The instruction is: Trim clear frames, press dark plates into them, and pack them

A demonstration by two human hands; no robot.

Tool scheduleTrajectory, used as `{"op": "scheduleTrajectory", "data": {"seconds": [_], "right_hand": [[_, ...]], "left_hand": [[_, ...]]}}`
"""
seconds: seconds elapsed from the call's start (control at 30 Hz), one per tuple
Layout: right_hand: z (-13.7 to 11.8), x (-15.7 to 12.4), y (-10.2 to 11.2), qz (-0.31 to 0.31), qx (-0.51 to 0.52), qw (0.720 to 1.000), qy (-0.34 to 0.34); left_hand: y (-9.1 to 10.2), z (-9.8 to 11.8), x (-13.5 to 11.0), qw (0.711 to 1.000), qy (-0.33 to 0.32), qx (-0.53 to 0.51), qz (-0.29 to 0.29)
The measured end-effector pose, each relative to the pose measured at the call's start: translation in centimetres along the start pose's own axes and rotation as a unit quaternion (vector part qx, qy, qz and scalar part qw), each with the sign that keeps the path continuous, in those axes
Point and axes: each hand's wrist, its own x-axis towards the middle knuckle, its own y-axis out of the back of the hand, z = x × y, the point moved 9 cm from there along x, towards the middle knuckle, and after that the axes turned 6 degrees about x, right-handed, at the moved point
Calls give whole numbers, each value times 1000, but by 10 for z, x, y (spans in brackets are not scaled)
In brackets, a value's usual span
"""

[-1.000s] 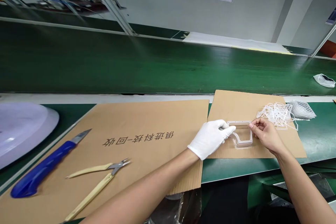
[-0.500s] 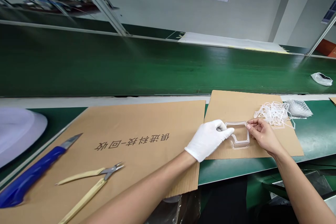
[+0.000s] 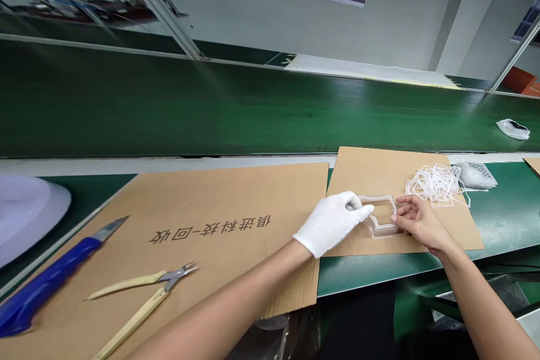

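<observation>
A clear plastic frame with a white strip along its edge (image 3: 383,229) is held over the right cardboard sheet (image 3: 358,169). My left hand (image 3: 335,222), in a white glove, pinches its left side between thumb and fingers. Bare, my right hand (image 3: 415,219) grips the frame's right side, thumb in front and fingers behind. Just beyond the right hand lies a tangled heap of thin white strips (image 3: 434,183), with a bubble-wrap packet (image 3: 476,175) beside it.
On the left cardboard sheet (image 3: 236,191) rest a blue-handled knife (image 3: 54,281) and open cream-handled nippers (image 3: 166,282). A white rounded object (image 3: 31,214) stands at the left edge. Behind runs a green conveyor belt (image 3: 253,112) carrying a small white bag (image 3: 513,129).
My right hand has slid slightly down along the frame's right side, its thumb now lower. My left hand keeps its pinch; the whole view has shifted a little.
</observation>
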Motion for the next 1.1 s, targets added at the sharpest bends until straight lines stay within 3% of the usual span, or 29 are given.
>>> {"op": "scheduleTrajectory", "data": {"seconds": [0.23,0.43,0.8,1.1], "right_hand": [[-5,9,2,-24,-27,999,34],[-5,11,2,-34,-4,999,22],[-10,20,5,-1,-67,998,8],[-14,17,-1,-58,-78,995,5]], "left_hand": [[5,8,13,1000,-22,-21,-1],[9,20,4,987,-77,-141,-7],[7,6,8,995,-24,-101,-6],[5,3,6,984,-30,-175,-19]]}}
